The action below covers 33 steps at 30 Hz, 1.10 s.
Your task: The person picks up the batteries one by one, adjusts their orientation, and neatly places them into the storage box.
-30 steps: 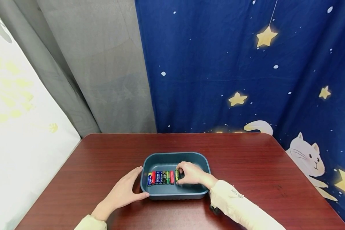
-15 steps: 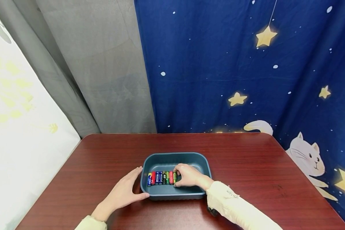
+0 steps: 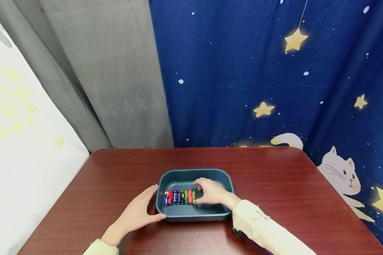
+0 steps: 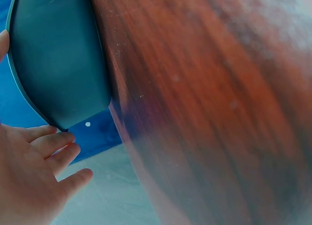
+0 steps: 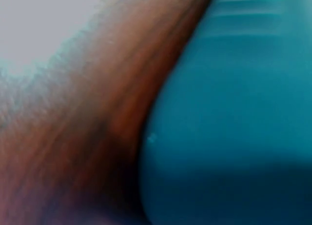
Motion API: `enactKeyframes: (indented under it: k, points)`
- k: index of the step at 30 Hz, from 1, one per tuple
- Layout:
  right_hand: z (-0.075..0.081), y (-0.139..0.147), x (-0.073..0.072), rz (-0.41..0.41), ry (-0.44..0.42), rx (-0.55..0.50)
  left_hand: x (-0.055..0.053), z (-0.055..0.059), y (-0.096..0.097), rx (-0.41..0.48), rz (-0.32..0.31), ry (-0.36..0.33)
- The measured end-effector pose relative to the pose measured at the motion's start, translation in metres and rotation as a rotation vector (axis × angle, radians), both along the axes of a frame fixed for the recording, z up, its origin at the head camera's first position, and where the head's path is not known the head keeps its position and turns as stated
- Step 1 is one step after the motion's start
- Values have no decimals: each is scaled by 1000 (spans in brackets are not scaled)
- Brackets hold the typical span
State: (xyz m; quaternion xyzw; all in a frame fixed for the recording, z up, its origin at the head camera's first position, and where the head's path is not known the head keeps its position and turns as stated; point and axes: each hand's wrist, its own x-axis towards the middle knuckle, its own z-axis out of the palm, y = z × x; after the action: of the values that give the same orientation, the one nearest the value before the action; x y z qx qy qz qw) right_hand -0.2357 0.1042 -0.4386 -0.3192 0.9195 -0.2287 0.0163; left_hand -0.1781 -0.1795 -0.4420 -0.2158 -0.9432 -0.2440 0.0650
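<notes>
Inside a dark teal plastic box (image 3: 198,215), several batteries lie side by side in one row along the left half: blue, red, black and green ones. At the row's right end is a green battery (image 3: 194,197), beside a red battery (image 3: 190,197). My right hand (image 3: 212,192) is over the box, thumb and forefinger spread apart just right of the green battery; the thumb tip is close to its near end. My left hand (image 3: 135,210) rests against the box's left side with fingers extended, thumb at the near left corner. In the left wrist view, fingertips (image 4: 68,137) touch the box's rim.
The box stands on a reddish-brown wooden table (image 3: 121,170). Behind the table hang a grey curtain (image 3: 115,71) and a blue curtain (image 3: 229,71) with stars. In the right wrist view, the box's outer wall (image 5: 234,108) fills the right side.
The green battery has slid left against the red battery at the end of the row. My right hand then let go and drew slightly right. The left hand stays put.
</notes>
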Motion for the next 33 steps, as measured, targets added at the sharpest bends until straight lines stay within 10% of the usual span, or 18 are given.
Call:
enactKeyframes:
  k: [15,33]
  points:
    - [30,53,14,-72,89,-178,1,0,1,8,-5,-17]
    - [24,119,31,-191,183,-203,-1,3,-4,-28,-23,29]
